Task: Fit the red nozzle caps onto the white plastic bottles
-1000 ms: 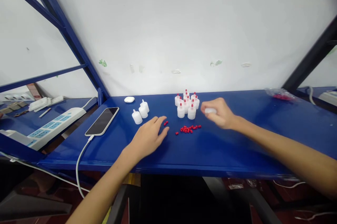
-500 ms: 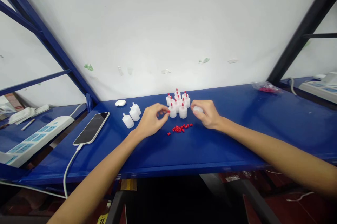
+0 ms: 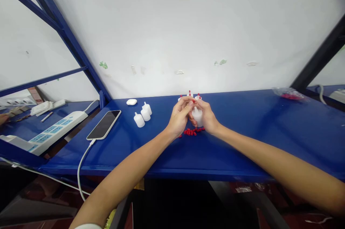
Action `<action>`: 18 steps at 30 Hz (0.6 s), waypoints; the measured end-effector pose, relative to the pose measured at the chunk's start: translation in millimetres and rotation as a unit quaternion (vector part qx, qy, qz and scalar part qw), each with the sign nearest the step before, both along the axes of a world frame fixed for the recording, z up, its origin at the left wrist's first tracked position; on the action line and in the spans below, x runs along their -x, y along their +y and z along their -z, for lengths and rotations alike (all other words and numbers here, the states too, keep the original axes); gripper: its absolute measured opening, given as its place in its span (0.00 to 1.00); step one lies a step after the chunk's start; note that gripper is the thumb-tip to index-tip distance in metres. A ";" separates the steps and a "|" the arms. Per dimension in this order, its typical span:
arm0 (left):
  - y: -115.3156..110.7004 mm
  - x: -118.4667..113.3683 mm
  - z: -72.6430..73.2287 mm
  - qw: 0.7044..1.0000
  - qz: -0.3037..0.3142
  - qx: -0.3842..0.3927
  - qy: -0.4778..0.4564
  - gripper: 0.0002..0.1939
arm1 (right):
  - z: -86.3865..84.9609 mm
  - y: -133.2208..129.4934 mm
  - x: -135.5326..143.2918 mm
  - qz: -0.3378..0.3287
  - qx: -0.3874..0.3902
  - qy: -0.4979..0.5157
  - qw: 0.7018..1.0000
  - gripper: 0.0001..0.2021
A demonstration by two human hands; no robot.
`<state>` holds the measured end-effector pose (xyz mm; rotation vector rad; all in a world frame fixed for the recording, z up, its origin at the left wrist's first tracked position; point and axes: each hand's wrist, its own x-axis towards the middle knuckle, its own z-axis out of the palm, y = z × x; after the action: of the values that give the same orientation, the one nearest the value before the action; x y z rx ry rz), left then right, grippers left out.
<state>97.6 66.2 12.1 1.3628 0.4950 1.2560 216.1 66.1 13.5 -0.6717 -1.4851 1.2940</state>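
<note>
My right hand (image 3: 210, 117) is closed around a small white squeeze bottle (image 3: 197, 117) with a narrow tip, held upright. Between the thumb and fingertips of my left hand (image 3: 178, 116) is a red cap (image 3: 193, 101), close above the bottle's tip; whether they touch I cannot tell. Both hands meet over a pile of loose red caps (image 3: 190, 132) on the blue table. Behind them stand several white bottles with red caps (image 3: 189, 94), mostly hidden by my fingers. To the left are three uncapped white bottles (image 3: 145, 115).
A phone (image 3: 104, 125) with a charging cable (image 3: 81, 164) and a white earphone case (image 3: 132, 102) lie on the left of the blue table (image 3: 256, 121). A power strip (image 3: 58, 130) sits beyond the left edge. At the far right rests a clear bag of red pieces (image 3: 291, 94).
My left hand has moved right with the red cap, and my right hand has brought the bottle in to meet it. The view has shifted slightly.
</note>
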 end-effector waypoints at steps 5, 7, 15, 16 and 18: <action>-8.5 -0.3 -2.5 0.999 0.021 0.038 -0.004 0.22 | 0.0 -3.9 -2.1 0.005 0.025 0.003 1.000 0.30; -9.3 -0.7 -2.2 0.999 0.031 0.032 -0.005 0.23 | -0.3 -4.7 -3.5 0.013 0.027 0.002 1.000 0.29; -2.0 0.5 6.2 0.999 0.045 -0.021 0.007 0.20 | -5.2 -8.5 -6.9 0.015 0.025 0.000 1.000 0.23; -1.7 0.9 6.6 0.998 0.045 -0.029 0.013 0.20 | -4.4 -8.0 -7.4 0.011 0.034 0.004 0.999 0.23; -2.1 1.6 6.8 0.998 0.045 -0.037 0.024 0.19 | -1.9 -6.7 -8.9 0.004 0.047 0.007 0.999 0.22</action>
<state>96.0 64.1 5.3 1.4650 0.4193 1.1806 225.0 59.3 15.5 -0.7270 -1.4151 1.3672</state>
